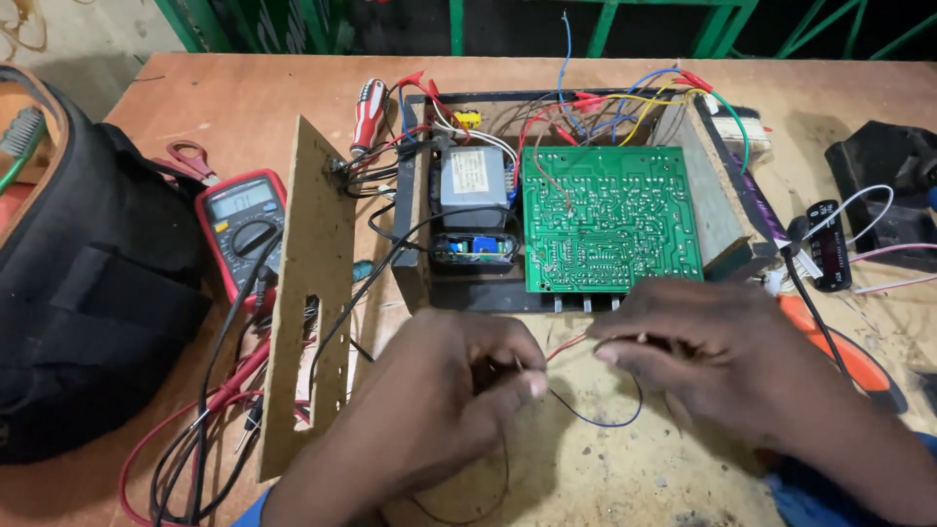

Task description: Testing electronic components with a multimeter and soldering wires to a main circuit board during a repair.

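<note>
Nearest, the left hand (444, 390) and right hand (717, 356) each pinch thin wires (586, 415) over a bare patch of worktop (605, 468), close to the front edge of the open box (415, 244) holding a green circuit board (610, 220), with a red meter (242, 229) and black bag (88, 273) crowding the left.

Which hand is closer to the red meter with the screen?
Left. The left hand is just right of the red meter, past the upright brown board. The right hand is far off, below the green circuit board.
</note>
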